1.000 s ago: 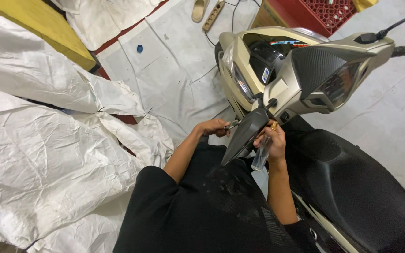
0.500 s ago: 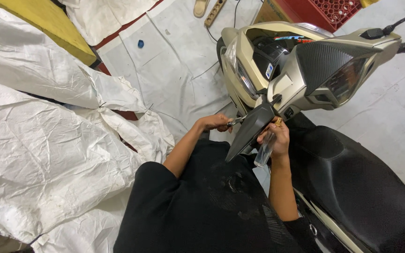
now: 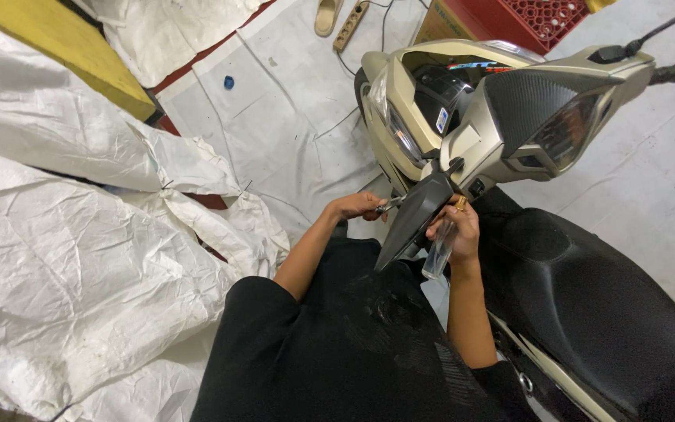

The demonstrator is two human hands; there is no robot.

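Note:
A beige scooter (image 3: 470,117) with a black seat (image 3: 587,297) stands at the right. My left hand (image 3: 357,206) pinches a small metal tool (image 3: 391,205) against a black panel (image 3: 414,219) that hangs from the scooter's handlebar area. My right hand (image 3: 458,227) grips a clear-handled screwdriver (image 3: 439,250) at the panel's right side, its handle pointing down. My black shirt fills the lower middle and hides my lap.
Crumpled white sheeting (image 3: 80,258) covers the floor at the left. A yellow board (image 3: 56,47) lies at the top left. A red crate (image 3: 541,19), a power strip (image 3: 351,25) and a sandal (image 3: 327,16) sit at the top. Grey floor tiles (image 3: 658,172) extend right.
The view has shifted slightly, so the scooter sits a little higher and to the right. Both hands stay on the black panel with their tools.

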